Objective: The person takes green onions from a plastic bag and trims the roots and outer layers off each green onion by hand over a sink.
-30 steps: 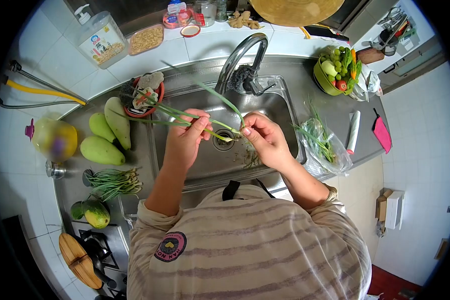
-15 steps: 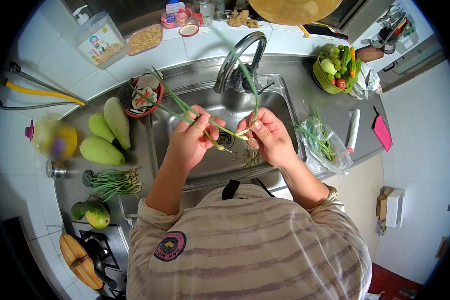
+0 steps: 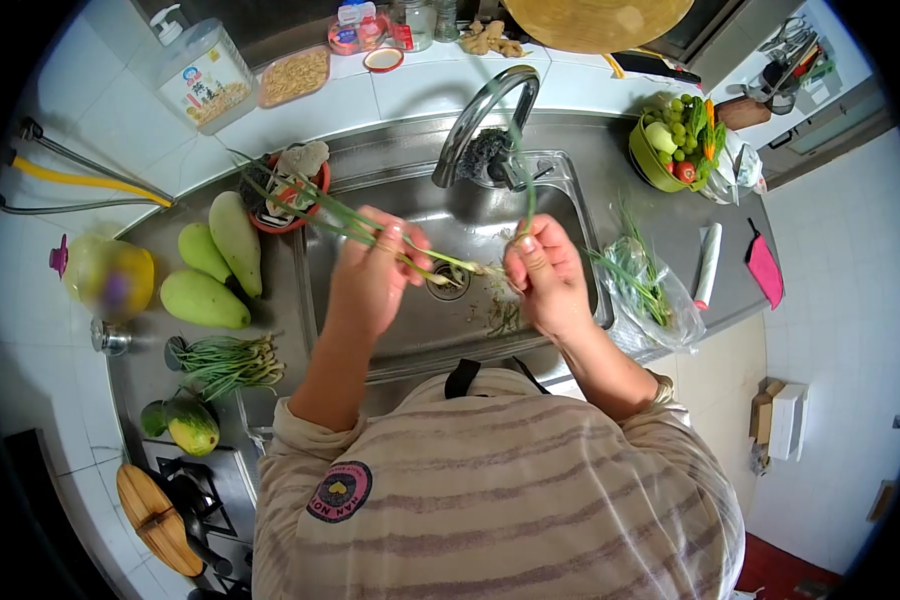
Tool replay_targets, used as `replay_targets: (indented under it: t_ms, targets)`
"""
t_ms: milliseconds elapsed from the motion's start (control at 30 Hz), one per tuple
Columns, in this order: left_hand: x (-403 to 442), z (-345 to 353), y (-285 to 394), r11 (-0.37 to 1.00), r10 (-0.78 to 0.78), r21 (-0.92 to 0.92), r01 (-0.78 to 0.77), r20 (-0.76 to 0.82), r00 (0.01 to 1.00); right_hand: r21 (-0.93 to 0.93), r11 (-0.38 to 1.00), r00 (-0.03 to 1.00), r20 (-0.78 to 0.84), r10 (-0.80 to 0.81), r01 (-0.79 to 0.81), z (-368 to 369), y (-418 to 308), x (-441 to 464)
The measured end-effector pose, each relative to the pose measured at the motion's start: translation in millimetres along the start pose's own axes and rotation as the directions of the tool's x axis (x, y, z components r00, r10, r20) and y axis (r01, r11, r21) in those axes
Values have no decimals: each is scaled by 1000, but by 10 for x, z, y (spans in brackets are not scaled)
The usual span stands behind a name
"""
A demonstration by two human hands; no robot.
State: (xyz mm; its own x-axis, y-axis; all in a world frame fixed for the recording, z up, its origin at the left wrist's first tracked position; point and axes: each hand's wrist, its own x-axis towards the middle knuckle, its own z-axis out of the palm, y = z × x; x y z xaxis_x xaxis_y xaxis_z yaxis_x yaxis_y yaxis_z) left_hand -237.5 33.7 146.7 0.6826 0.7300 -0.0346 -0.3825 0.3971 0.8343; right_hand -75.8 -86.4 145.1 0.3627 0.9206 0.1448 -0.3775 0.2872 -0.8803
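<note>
Clock dial centred on the sink drain, 12 at the top of my view.

My left hand, at 9 o'clock, is pinched shut on a few spring onions, over the sink. Bulbs point to 3 o'clock, leaves trail to 10. My right hand, at 3 o'clock, has thumb and finger pressed together on a green strand rising towards 1 o'clock. Root ends lie just beside those fingertips; contact I can't tell. Scraps lie in the sink at 4 o'clock. On the surface, a bundle of spring onions lies at 8 o'clock; a plastic bag with more greens at 3.

Judgement: looks like outer layers being stripped near the roots. Best done with the left pinch firm but not crushing, close to the bulbs, the right drawing the loose skin along the stem in a slow pull. Work 1 stalk at a time, low over the sink, so bits drop there.

Against 0.5 s ago: the 2 hands stand farther apart, the right shifted towards 3 o'clock. The strand looks blurrier. Bundle and bag unchanged.
</note>
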Motion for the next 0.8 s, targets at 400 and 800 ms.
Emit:
replay_targets:
  t_ms: [400, 800]
  targets:
    - [-37, -15, 117, 974, 174, 135, -180, 61, 983, -793, 609, 987, 112, 114, 20, -89, -148, -15]
    - [-96, -54, 119, 938, 252, 180, -296, 230, 940, -741, 665, 903, 346, 255, 96, 103, -170, 14]
